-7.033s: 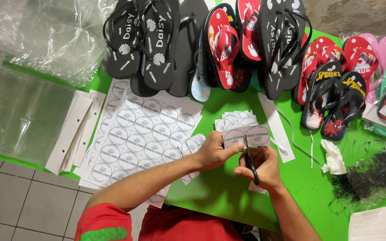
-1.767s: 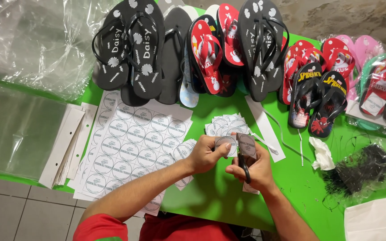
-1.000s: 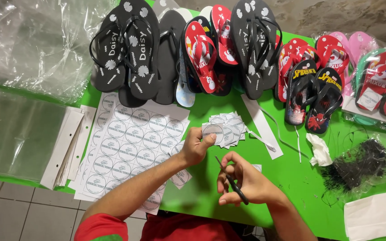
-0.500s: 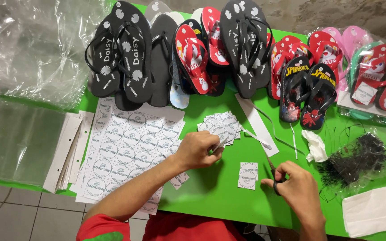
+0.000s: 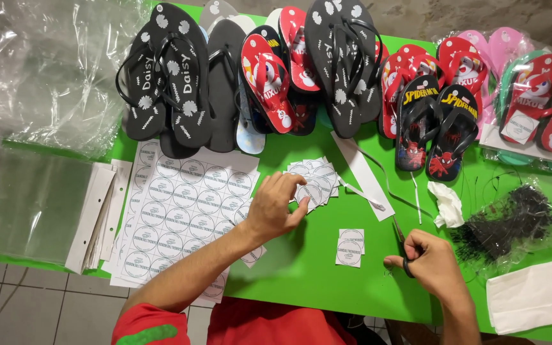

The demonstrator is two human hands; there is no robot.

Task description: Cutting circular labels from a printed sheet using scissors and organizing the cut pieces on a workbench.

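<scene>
— Labels [image 5: 314, 182], cut loose, lie in a small pile on the green table [image 5: 301, 281], just below the row of sandals [image 5: 269, 83]; where do my hands stand?

— I see the left hand [image 5: 275, 207] on the near edge of that pile; its fingers [image 5: 289, 185] are curled down, tips touching the top labels; whether one is pinched I cannot tell.

— And the right?

— I note the right hand [image 5: 430, 262] resting on the table, well apart from the pile, clenched round the scissors [image 5: 400, 239]; blades point up and away from me.

— Anything between the hands?

— Two cut labels lie flat there, a pair [image 5: 351, 247] touching each other, nearer the right hand; neither hand touches them.

— Surroundings?

— An uncut sheet [image 5: 186, 204] of round labels lies left of the pile, under my forearm; clear bags [image 5: 33, 204] sit at the far left; a bag of black ties [image 5: 512, 220] lies to the right, beside a crumpled tissue [image 5: 447, 203].
</scene>
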